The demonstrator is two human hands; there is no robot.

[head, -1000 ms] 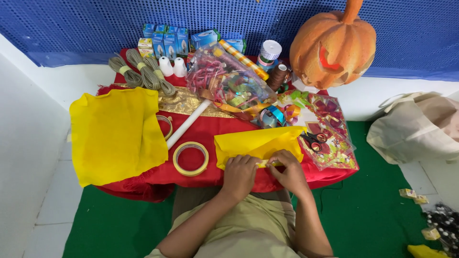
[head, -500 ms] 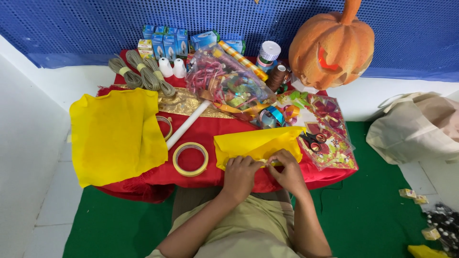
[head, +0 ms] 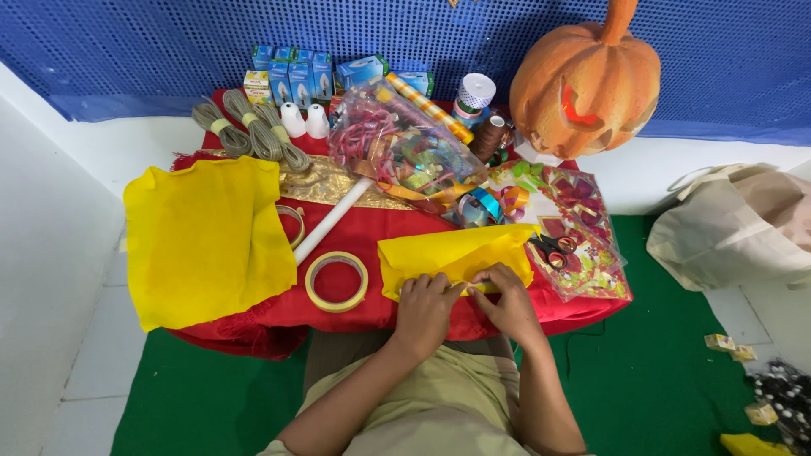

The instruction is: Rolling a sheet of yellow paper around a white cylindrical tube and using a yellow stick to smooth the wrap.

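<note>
We see our two forearms bare from the elbow down, with no sleeves, watch, bracelet or rings showing on them. Our left hand [head: 425, 311] and right hand [head: 509, 306] are gloveless, the fingers uncovered. Below them our lap is covered by plain khaki-tan cloth [head: 431, 405], smooth, with a few soft folds.

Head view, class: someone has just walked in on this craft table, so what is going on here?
A seated person presses both hands, left hand and right hand, onto the near edge of a small folded yellow fabric piece lying on a red cloth-covered table. A ring of yellowish tape lies left of it, red-handled scissors right. A larger yellow fabric sheet lies untouched at far left, an orange carved pumpkin behind.
</note>
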